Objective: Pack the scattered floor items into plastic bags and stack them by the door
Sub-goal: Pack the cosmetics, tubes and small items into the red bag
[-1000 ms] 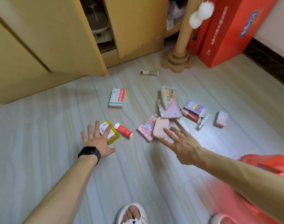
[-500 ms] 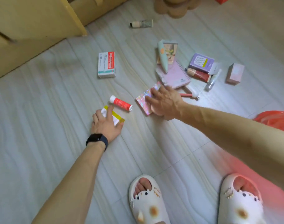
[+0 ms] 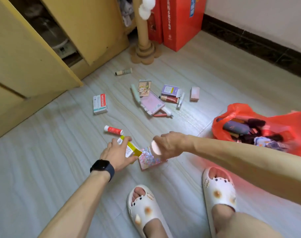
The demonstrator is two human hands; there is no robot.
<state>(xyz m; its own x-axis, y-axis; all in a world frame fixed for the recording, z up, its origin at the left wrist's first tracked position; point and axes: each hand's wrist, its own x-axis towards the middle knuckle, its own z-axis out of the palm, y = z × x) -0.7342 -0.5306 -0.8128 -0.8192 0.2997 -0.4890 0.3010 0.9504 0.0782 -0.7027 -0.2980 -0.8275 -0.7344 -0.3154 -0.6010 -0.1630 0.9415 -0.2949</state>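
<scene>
Gripping a yellow box [image 3: 133, 150] in the left hand [image 3: 116, 154], fingers curled over its far end and thumb at the near side, tilting it so that one corner is sitting just beside a glitter pack [image 3: 150, 161]. Wearing a dark watch [image 3: 102, 167] on that wrist. Hovering just short of a red-and-white tube [image 3: 113, 130], lying apart from the left fingertips.

Pinching a pink case [image 3: 155, 147] in the right hand [image 3: 171, 145], fingers bent down round it, holding it over the far end of the glitter pack. Not possible to tell whether gripping the pack as well, or whether resting it on the floor [image 3: 60, 169].

Reaching out in front of a red plastic bag [image 3: 232, 109], sitting on the floor well to the right of both hands, its mouth gaping and holding a dark blue pouch [image 3: 235, 128], several dark things too blurred to name, and something pale and patterned at the near edge.

Facing, farther out, a white box [image 3: 99, 104] with a red stripe and a cluster round a pink notebook [image 3: 152, 103]: a pale green tube [image 3: 135, 93] and a picture card [image 3: 144, 87] at its far end, a purple box [image 3: 170, 90], a brown-red tube [image 3: 169, 99] and a white tube [image 3: 180, 101] beside it, and a small pink box [image 3: 194, 93] off to the right. Facing also a small tube [image 3: 123, 72] lying alone near the foot of a cardboard post [image 3: 143, 31].

Standing in white slippers [image 3: 143, 208], with a yellow cabinet [image 3: 43, 48] ajar on the left.
</scene>
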